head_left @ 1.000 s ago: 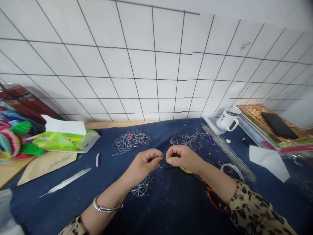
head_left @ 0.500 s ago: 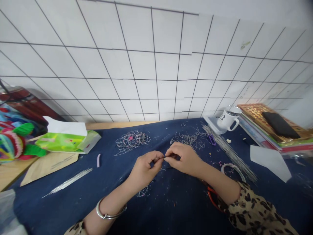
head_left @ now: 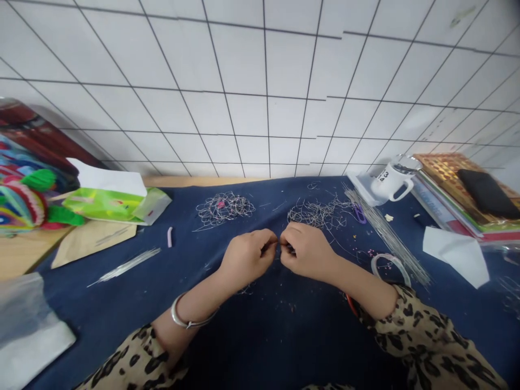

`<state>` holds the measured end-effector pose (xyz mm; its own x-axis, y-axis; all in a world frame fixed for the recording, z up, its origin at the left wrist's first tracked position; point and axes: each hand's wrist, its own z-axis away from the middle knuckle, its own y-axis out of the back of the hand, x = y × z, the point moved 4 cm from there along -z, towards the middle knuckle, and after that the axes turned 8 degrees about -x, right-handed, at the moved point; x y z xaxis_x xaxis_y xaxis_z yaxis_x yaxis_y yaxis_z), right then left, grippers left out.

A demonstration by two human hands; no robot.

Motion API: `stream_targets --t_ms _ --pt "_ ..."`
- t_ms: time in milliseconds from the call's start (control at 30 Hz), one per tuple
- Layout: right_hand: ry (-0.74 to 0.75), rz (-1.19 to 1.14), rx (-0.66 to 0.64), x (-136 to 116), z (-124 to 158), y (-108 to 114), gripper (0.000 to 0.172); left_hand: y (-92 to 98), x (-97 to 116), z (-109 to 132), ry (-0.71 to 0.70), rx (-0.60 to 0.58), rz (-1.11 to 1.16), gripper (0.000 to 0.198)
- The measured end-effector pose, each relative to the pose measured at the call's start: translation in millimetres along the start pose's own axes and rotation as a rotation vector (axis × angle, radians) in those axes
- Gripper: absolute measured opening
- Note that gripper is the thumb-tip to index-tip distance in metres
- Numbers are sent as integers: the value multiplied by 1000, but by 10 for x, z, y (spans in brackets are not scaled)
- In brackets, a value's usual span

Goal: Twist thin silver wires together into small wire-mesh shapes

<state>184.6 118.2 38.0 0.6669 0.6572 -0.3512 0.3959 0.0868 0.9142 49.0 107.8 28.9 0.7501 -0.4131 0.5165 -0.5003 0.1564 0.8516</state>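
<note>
between fingertips [head_left: 273, 245], wire [head_left: 279, 244] barely visible

My left hand [head_left: 247, 255]: curled into a loose fist, knuckles up, thumb and forefinger pinched together at the tip.
My right hand [head_left: 305, 250]: curled the same way, fingertips pinched, meeting my left hand's fingertips.
Left wrist: straight, forearm running in from lower left.
Right wrist: bent slightly inward, forearm coming from lower right.
Both hands: touching at the pinch, held low.
</note>
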Motion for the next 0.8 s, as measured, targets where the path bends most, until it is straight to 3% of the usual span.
stream_targets --t_ms 167,400,667,800 --pt "-66 -34 -18 139 -48 13 9 30 14 -4 -29 1 90 11" --pt "-77 -295 -118 207 -46 79 7 52 -96 -65 48 41 175 11" --pt "-118 -315 -60 306 -45 222 9 66 -75 -42 46 24 249 11" --pt "-50 -370 -84 249 -31 255 9 61 -95 -44 60 29 295 12"
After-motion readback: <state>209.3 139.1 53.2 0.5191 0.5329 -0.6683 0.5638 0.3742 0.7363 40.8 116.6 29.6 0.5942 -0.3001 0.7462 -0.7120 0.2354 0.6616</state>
